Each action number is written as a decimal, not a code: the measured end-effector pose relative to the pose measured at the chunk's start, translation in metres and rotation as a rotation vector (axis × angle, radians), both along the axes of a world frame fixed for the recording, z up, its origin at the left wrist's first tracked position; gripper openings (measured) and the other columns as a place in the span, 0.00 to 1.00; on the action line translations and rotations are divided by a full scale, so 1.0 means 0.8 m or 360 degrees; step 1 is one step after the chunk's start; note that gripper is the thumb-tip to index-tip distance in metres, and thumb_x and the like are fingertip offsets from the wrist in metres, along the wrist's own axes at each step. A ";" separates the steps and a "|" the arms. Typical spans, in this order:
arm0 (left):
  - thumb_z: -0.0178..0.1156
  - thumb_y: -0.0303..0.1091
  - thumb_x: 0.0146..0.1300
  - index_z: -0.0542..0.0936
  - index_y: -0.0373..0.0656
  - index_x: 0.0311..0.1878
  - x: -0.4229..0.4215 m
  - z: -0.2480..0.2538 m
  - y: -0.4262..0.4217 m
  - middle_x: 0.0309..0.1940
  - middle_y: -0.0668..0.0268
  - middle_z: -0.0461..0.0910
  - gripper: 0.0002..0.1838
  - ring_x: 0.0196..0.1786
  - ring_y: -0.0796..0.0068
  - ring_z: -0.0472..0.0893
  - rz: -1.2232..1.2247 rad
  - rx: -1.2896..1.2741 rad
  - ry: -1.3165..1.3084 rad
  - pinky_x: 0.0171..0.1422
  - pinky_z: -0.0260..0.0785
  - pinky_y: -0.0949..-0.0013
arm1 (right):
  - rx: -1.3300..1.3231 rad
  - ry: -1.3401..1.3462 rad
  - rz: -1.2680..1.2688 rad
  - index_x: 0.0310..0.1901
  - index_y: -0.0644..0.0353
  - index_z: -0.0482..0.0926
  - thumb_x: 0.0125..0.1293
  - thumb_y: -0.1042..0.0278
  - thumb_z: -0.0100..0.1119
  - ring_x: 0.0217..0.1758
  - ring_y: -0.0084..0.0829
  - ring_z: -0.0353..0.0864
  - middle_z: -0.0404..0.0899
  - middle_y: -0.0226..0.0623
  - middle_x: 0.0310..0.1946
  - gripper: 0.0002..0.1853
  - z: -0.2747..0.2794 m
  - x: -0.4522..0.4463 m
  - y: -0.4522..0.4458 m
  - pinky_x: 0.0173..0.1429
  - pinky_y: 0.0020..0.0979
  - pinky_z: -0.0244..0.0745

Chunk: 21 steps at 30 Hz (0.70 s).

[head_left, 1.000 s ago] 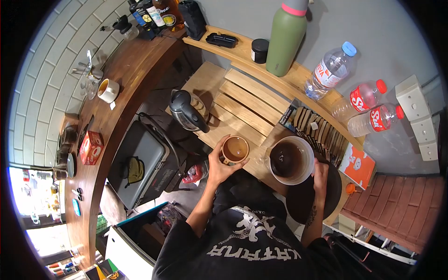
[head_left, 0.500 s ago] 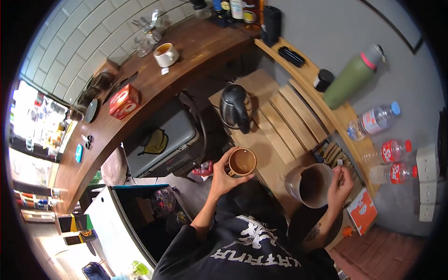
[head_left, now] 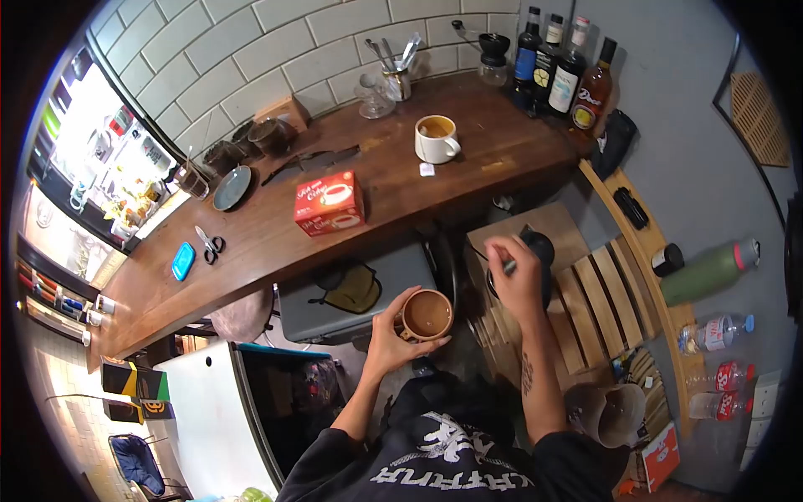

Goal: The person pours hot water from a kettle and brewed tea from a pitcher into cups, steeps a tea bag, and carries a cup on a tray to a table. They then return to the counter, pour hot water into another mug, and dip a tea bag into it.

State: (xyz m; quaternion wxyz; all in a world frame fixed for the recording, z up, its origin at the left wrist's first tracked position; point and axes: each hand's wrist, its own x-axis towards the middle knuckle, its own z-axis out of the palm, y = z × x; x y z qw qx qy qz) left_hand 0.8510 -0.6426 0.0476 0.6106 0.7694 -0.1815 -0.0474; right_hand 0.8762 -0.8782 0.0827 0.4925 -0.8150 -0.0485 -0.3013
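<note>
Nearest, below the chest of a black shirt with white print, a clear jug stands off to the person's right, well apart from both hands. Ahead of the shirt, the left hand grasps a brown cup: the fingers reach round its left and far side, the thumb lies along the near side, and the handle sits beside the palm. The cup is well inside this grip, roughly upright, its round mouth facing the camera, its inside brown. A little farther out and to the right, the right hand is raised with fingers curled, in front of a dark kettle. A small dark bit shows at those fingers, but whether they grasp it, or touch the kettle, I cannot tell. The cup lies to the left of this hand, apart from it. Right of the kettle run wooden slats; left of it, beyond the cup, a grey case bears a dark pouch. Past these curves a wooden counter with a red box, scissors and a white mug. Farthest, bottles stand near a tiled wall.
</note>
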 end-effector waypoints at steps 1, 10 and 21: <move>0.83 0.32 0.39 0.72 0.34 0.65 0.008 0.001 0.007 0.52 0.58 0.84 0.47 0.55 0.70 0.84 0.0033 -0.0052 0.0036 0.61 0.77 0.66 | -0.0047 -0.0036 -0.0006 0.43 0.66 0.80 0.65 0.80 0.61 0.31 0.34 0.79 0.78 0.39 0.31 0.05 0.006 0.032 0.015 0.37 0.32 0.73; 0.83 0.35 0.40 0.73 0.35 0.65 0.061 0.027 0.029 0.52 0.58 0.84 0.46 0.56 0.71 0.83 0.0153 0.0077 -0.0006 0.64 0.75 0.63 | -0.1993 -0.0430 -0.0094 0.36 0.58 0.86 0.56 0.68 0.62 0.57 0.41 0.71 0.73 0.38 0.49 0.08 0.013 0.269 0.054 0.59 0.44 0.69; 0.83 0.34 0.39 0.73 0.35 0.65 0.133 0.053 0.002 0.55 0.57 0.83 0.46 0.58 0.67 0.83 0.0257 -0.0006 -0.0038 0.65 0.74 0.61 | -0.2176 -0.0497 0.0260 0.34 0.58 0.83 0.54 0.72 0.63 0.50 0.35 0.73 0.75 0.35 0.39 0.05 0.053 0.305 0.040 0.59 0.40 0.69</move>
